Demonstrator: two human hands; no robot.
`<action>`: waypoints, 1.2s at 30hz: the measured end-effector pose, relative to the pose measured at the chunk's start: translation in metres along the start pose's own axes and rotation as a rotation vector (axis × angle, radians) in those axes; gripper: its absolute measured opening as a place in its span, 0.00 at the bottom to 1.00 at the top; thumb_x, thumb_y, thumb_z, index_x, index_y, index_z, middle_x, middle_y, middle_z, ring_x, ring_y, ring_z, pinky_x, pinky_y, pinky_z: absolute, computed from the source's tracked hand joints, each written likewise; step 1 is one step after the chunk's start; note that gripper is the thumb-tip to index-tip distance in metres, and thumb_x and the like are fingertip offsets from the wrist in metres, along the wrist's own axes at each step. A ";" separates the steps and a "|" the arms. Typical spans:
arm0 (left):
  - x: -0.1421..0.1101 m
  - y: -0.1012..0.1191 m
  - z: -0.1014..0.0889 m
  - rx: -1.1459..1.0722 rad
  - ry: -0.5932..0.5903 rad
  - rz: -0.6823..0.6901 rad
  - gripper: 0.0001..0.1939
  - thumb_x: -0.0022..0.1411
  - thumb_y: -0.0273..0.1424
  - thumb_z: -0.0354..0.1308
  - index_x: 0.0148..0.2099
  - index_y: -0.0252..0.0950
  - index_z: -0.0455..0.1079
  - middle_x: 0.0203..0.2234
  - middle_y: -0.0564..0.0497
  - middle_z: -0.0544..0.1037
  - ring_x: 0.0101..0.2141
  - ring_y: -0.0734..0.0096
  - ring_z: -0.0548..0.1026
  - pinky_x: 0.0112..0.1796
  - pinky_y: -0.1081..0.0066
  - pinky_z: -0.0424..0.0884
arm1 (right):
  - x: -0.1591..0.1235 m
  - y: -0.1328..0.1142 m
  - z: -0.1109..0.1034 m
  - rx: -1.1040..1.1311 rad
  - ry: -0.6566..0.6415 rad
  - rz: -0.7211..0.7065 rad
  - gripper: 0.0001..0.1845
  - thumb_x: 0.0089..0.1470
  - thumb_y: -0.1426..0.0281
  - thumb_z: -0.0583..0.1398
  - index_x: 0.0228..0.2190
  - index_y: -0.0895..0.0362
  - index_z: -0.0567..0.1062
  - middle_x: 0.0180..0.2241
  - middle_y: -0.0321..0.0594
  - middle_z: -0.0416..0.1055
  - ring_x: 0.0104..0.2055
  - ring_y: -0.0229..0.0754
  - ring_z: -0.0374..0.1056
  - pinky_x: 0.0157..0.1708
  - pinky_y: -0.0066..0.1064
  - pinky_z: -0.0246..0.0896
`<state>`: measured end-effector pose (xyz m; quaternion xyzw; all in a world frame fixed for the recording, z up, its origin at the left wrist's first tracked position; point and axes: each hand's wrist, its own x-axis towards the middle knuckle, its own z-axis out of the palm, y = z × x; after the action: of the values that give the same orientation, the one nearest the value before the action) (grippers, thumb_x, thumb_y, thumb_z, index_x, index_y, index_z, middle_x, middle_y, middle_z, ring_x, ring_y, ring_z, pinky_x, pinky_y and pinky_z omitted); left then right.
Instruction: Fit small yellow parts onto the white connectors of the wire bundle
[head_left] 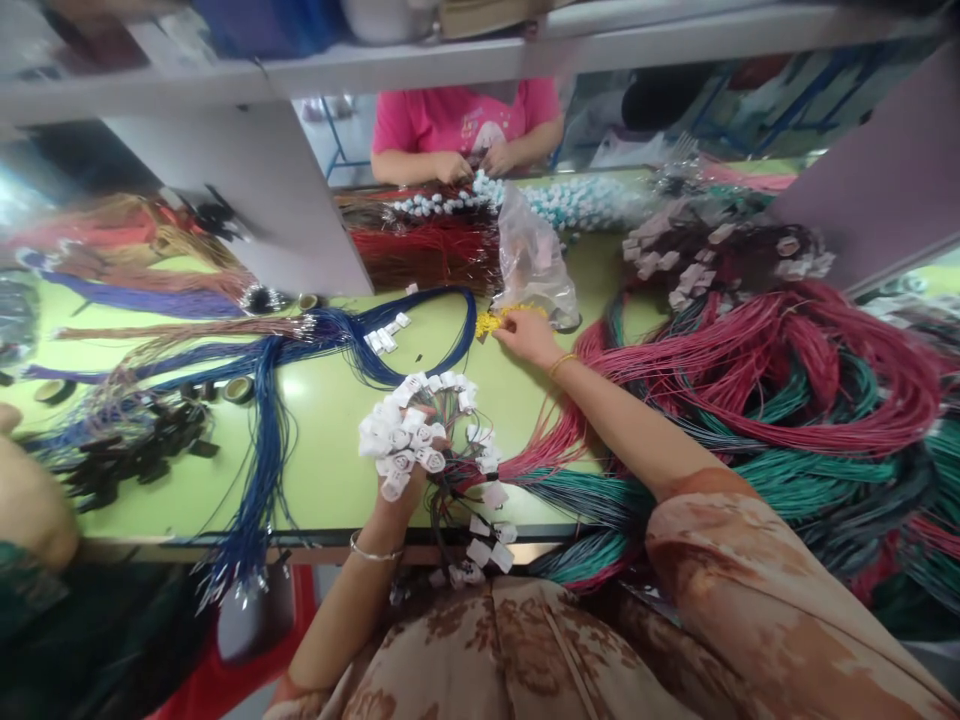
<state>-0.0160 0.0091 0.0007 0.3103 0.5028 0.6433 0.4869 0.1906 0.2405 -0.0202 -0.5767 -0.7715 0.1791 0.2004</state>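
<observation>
A bunch of white plug connectors on thin wires is gripped in my left hand, near the table's front edge. The connectors hide most of its fingers. Farther forward, my right hand reaches down to a small heap of yellow pieces. Its fingertips are pinched together at the heap; whether a piece is between them is hidden. A clear plastic bag lies just behind that hand. More white connectors hang at the table edge beside my left hand.
Thick bundles of pink wires and green wires fill the right side. Blue wires, tape rolls and black connectors lie left. A person in a pink shirt works opposite, under a shelf. Another person's arm is at left.
</observation>
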 end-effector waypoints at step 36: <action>0.000 0.006 0.005 -0.062 -0.028 -0.130 0.11 0.46 0.36 0.73 0.31 0.37 0.78 0.32 0.47 0.84 0.26 0.68 0.77 0.28 0.68 0.75 | -0.026 0.011 -0.018 0.174 -0.101 -0.084 0.03 0.47 0.75 0.61 0.26 0.59 0.76 0.31 0.43 0.79 0.35 0.43 0.72 0.42 0.34 0.65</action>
<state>-0.0131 0.0108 0.0084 0.2704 0.4950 0.6213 0.5440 0.2160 0.2190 -0.0129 -0.5145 -0.7856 0.2656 0.2181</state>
